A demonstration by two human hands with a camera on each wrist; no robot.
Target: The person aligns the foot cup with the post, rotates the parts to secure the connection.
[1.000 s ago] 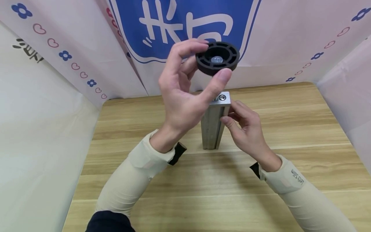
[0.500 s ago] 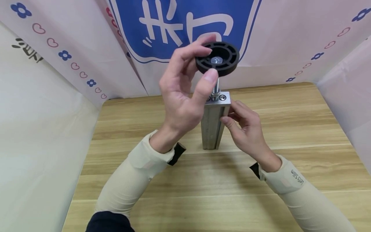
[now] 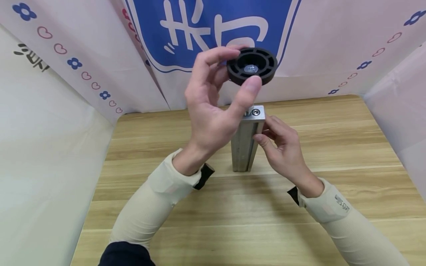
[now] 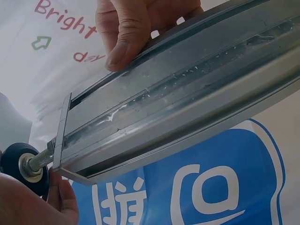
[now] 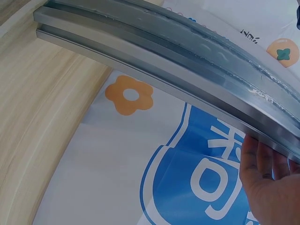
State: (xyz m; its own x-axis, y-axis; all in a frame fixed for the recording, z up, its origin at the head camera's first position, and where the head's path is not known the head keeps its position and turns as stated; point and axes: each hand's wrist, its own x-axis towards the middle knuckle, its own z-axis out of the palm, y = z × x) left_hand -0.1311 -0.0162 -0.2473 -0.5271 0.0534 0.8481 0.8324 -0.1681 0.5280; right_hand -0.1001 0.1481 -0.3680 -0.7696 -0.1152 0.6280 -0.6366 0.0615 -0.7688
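Note:
An aluminium profile (image 3: 242, 146) stands upright on the table, capped by a metal end plate (image 3: 259, 117) with a socket screw visible. Above the plate is a black round levelling foot (image 3: 272, 70). Its threaded rod (image 4: 40, 160) enters the plate through a nut in the left wrist view. My left hand (image 3: 213, 114) holds the foot's rim between thumb and fingers. Lower down, my right hand (image 3: 283, 147) grips the profile's right side near the top, thumb in front. In the head view, my left thumb and hand hide most of the rod.
The wood-grain table (image 3: 213, 229) lies beneath the profile. White printed sheets form walls behind and on both sides, and a blue sign (image 3: 199, 33) hangs at the back.
My left thumb first slid left along the foot's rim, baring the rod, then came back right over it. The foot shifted very slightly right. My right hand and the profile stayed still.

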